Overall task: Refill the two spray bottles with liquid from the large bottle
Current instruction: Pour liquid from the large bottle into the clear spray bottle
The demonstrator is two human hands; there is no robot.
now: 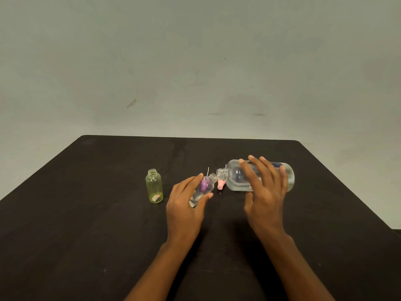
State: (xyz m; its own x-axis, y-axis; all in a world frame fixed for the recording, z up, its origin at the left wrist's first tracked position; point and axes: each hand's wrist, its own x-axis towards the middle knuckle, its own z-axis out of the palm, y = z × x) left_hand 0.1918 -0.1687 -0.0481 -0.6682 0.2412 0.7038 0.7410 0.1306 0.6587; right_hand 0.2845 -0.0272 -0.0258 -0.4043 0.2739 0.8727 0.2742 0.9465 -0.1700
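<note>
At 9 o'clock, yellow bottle stands uncapped; left hand clamps clear bottle, neck tilted to 2 o'clock; right hand wraps large bottle, mouth at 9 o'clock meeting it. Mouths should line up; tip slowly.

The left small bottle is showing a yellow-green tint, while the tilted small bottle and the large bottle are looking clear. A purple piece and a pink piece are showing against the dark brown bench.

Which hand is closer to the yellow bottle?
Left. The left hand, holding the small bottle, is just right of the yellow bottle; the right hand is farther right on the large bottle.
</note>
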